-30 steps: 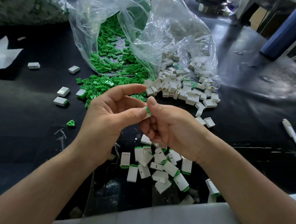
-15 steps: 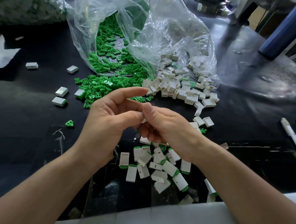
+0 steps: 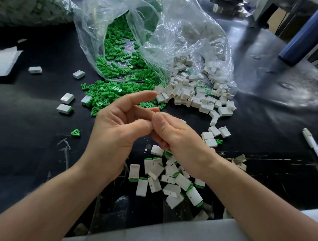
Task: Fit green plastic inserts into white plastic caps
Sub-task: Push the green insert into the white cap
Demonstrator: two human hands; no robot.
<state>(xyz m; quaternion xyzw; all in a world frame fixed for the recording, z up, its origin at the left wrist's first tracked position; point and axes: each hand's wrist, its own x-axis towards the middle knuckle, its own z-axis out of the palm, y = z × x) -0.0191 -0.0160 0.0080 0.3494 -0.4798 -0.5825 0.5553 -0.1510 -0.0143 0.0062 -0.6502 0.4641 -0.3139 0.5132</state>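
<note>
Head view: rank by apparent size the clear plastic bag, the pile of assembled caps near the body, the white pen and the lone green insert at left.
1. clear plastic bag
2. pile of assembled caps, nearer the camera
3. white pen, cut off by the frame edge
4. lone green insert

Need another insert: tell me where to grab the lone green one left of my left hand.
Pinch the lone green insert across its two slanted sides, from above, likely with the left hand. It lies flat on the black table, a small triangle with nothing touching it, so both sides are free.
</note>
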